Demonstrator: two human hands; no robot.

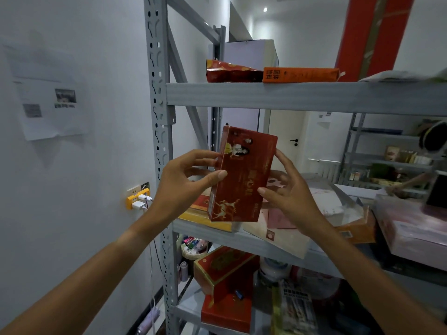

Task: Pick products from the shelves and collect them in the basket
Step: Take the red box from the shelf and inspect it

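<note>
I see the left hand (186,180) and right hand (287,189) both pinching a tall dark-red cardboard box with gold deer (244,175), held upright in front of the grey metal shelf rack (290,93), seemingly clear of its middle shelf

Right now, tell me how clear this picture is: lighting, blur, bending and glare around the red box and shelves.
Head view: dim, bluish, even light; the tall red cardboard box, held between the left hand and the right hand, is sharp enough to show its gold deer print; the grey metal shelf upright bows with wide-angle distortion; the far right edge is smeared; one ceiling light glares.
</note>
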